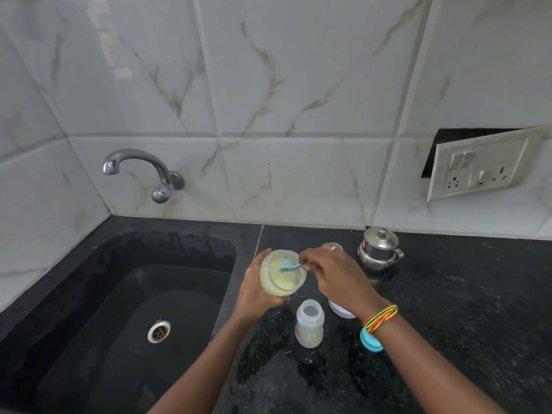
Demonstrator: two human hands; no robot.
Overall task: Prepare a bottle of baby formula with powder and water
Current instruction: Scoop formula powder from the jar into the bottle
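My left hand (254,289) grips a clear jar of pale yellow formula powder (282,273), tilted toward me above the counter. My right hand (331,271) pinches the handle of a blue scoop (289,265) whose bowl sits inside the jar's mouth. Below the jar, an open baby bottle (310,327) stands upright on the black counter (463,309) with a little liquid in it. A blue bottle cap (370,342) lies on the counter under my right wrist. A white lid (340,311) is partly hidden by my right hand.
A black sink (119,294) with a metal drain (159,331) fills the left side, under a chrome tap (140,171). A lidded steel pot (380,248) stands at the back of the counter. A loose socket plate (481,165) hangs on the tiled wall at right.
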